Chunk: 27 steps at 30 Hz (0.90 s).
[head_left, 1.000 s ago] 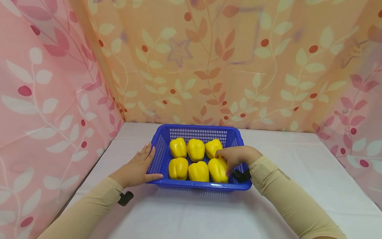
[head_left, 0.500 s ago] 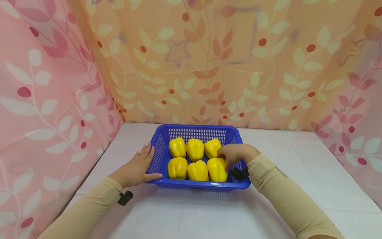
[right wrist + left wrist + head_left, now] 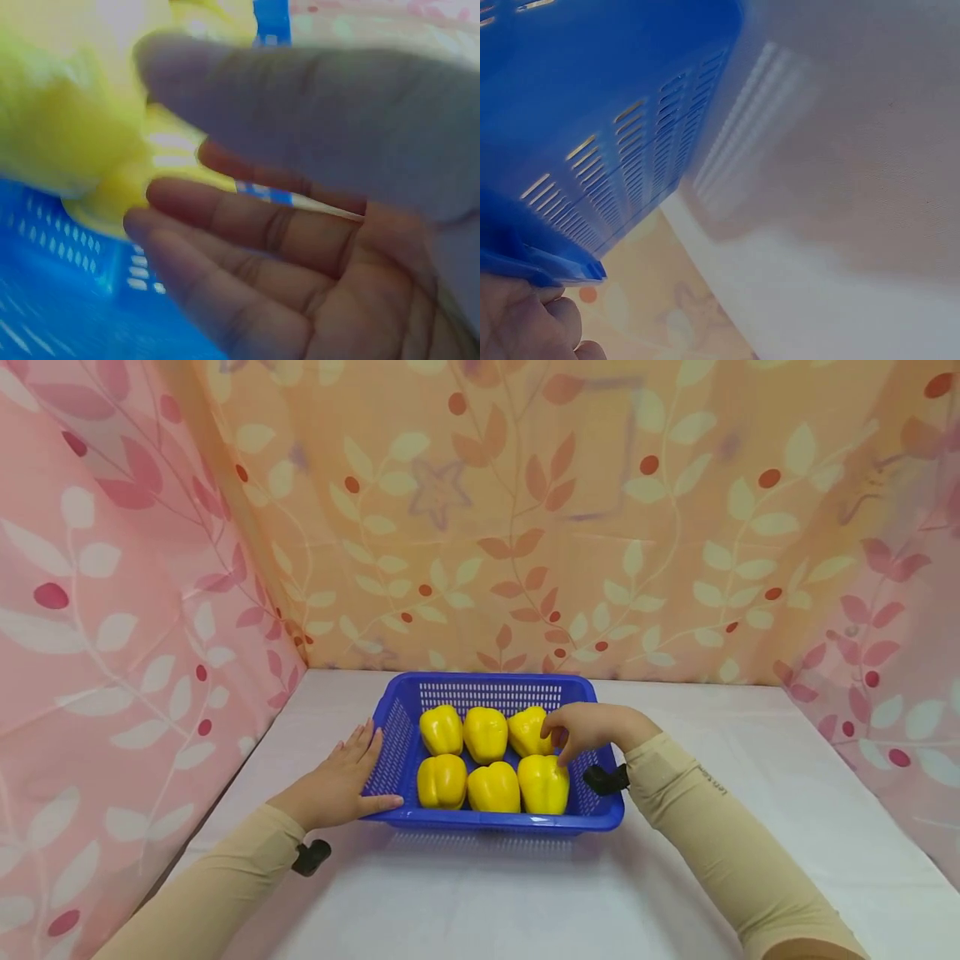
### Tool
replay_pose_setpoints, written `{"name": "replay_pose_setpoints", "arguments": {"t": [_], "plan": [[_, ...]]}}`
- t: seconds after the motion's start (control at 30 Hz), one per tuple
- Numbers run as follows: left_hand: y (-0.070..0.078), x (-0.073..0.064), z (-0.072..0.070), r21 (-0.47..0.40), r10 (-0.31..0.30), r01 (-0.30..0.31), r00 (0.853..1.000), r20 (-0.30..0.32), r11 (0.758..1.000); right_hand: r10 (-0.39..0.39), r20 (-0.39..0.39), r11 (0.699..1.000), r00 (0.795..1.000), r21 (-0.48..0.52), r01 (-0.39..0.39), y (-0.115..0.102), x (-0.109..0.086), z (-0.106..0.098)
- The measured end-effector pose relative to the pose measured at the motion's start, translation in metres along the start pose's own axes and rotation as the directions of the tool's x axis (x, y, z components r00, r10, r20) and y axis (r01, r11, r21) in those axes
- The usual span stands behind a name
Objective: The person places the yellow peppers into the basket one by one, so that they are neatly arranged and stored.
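In the head view, several yellow bell peppers sit in two rows inside a blue plastic basket [image 3: 480,821]. My left hand [image 3: 337,783] rests on the basket's left rim, fingers fairly straight and the thumb along the front corner. Over the right side of the basket is my right hand [image 3: 588,729], its fingers loosely bent and holding nothing. Just below its fingertips stands the front right bell pepper [image 3: 543,787]; the back right bell pepper [image 3: 527,731] is partly behind the hand. The right wrist view shows the thumb close to a blurred bell pepper [image 3: 67,97]; contact is unclear.
The basket stands on a white-covered table [image 3: 450,902]. Behind it hangs an orange leaf-patterned curtain [image 3: 525,527], with a pink patterned curtain [image 3: 112,652] along the left side. The basket's slotted side wall [image 3: 630,142] shows in the left wrist view.
My right hand has let go of the front right bell pepper and risen slightly, while that pepper now stands more upright. My left hand stays on the rim. The head view has shifted a little.
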State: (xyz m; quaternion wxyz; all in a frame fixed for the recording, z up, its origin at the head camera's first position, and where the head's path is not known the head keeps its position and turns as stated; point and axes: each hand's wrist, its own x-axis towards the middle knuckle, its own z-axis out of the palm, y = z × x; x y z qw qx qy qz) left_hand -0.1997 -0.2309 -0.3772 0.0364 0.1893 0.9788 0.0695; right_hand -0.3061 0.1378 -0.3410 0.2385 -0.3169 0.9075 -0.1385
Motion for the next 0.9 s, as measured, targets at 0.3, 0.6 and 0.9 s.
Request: {"name": "replay_pose_setpoints", "arguments": {"t": [0.3, 0.6, 0.9], "plan": [[-0.003, 0.0, -0.007, 0.018, 0.017, -0.018, 1.0, 0.018, 1.0, -0.054, -0.084, 0.998, 0.995, 0.026, 0.056, 0.005, -0.012, -0.019], [-0.005, 0.006, -0.019, 0.079, -0.016, 0.01, 0.996, 0.084, 0.997, -0.039, -0.252, 0.999, 0.967, 0.013, 0.044, 0.018, -0.035, -0.039], [-0.016, 0.007, -0.046, 0.125, -0.062, 0.056, 0.997, 0.042, 0.991, -0.007, -0.406, 1.0, 0.914, -0.013, 0.002, 0.04, -0.061, -0.047]]}}
